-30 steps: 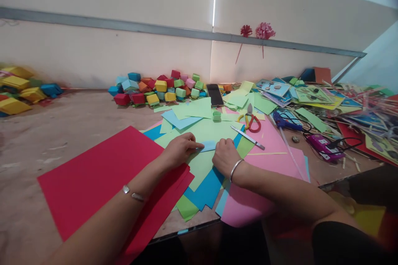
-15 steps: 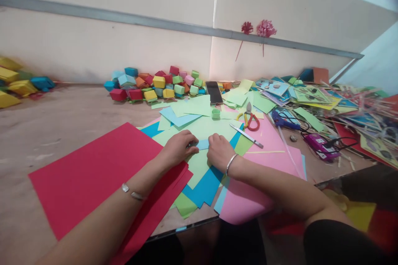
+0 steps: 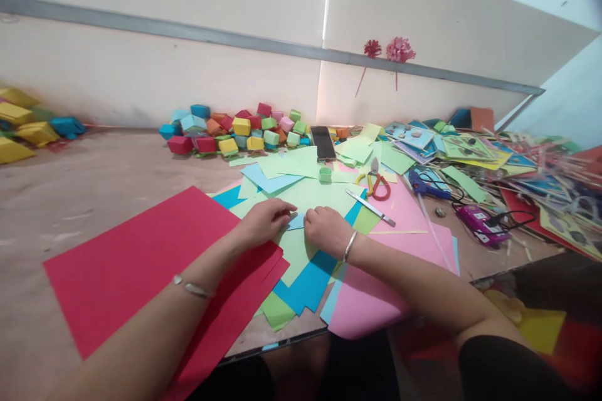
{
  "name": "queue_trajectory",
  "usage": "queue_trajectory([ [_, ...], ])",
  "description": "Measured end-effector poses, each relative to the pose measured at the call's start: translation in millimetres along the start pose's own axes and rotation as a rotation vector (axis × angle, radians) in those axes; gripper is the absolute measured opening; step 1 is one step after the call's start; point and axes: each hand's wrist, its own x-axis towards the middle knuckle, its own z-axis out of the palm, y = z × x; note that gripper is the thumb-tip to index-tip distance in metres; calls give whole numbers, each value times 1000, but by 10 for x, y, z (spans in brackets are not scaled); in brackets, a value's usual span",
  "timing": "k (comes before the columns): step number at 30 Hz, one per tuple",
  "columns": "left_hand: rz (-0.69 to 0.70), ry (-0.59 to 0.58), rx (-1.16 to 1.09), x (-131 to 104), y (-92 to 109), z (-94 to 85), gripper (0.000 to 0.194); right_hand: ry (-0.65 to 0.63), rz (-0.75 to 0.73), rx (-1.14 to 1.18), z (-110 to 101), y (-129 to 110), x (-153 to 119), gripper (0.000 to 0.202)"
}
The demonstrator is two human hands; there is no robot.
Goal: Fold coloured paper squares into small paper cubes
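A small light-blue paper strip (image 3: pixel 296 222) shows in the gap between my two hands, above pale green sheets (image 3: pixel 324 197). My left hand (image 3: pixel 267 220) has its fingers pinched together at the strip's left end. At the right end, the curled fingers of my right hand (image 3: pixel 327 230) close on the strip, and its tips are partly hidden. Beneath my left wrist and forearm lie large red paper sheets (image 3: pixel 155 257). Just right of my right hand, a craft knife (image 3: pixel 371 207) rests on the papers, with red-and-yellow-handled scissors (image 3: pixel 375 183) behind it.
Coloured paper boxes (image 3: pixel 239 131) are heaped along the wall, beside a phone (image 3: pixel 323 143). Pink sheets (image 3: pixel 376 291) reach the table's front edge. To the right lie a blue glue gun (image 3: pixel 427 183), a purple device with a cable (image 3: pixel 482 225) and piled cards (image 3: pixel 470 146).
My hands have drawn slightly closer together, the right one shifting left, so less of the blue strip shows between them. The camera view has tilted a little.
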Motion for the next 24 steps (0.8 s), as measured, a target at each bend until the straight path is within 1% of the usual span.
queue_trajectory([
  [3, -100, 115, -192, -11, -35, -21, 37, 23, -29, -26, 14, 18, 23, 35],
  [6, -129, 255, -295, -12, -37, -33, 34, 58, -20, -2, 9, 71, 30, 36],
  [9, -185, 402, -446, -5, -26, -63, 33, 185, 87, 105, 23, 193, 35, 35],
  [11, -243, 451, -628, -1, -5, -91, 37, 326, 191, 290, 52, 298, 42, 34],
  [12, -262, 447, -709, -1, 16, -103, 41, 399, 234, 430, 72, 345, 48, 35],
  [13, -267, 414, -782, -3, 46, -111, 45, 460, 267, 596, 94, 384, 57, 36],
  [14, -258, 357, -848, -10, 85, -113, 49, 506, 286, 780, 118, 411, 69, 35],
  [16, -215, 204, -960, -33, 175, -98, 53, 528, 299, 1147, 163, 425, 101, 29],
  [18, -190, 66, -1056, -64, 253, -64, 52, 487, 310, 1433, 196, 396, 134, 18],
  [19, -192, 25, -1076, -80, 278, -45, 52, 459, 316, 1530, 205, 373, 147, 12],
  [21, -214, 3, -1081, -103, 294, -13, 55, 398, 325, 1636, 204, 326, 161, 8],
  [24, -238, 7, -1048, -112, 266, 10, 58, 318, 332, 1645, 168, 280, 147, 8],
])
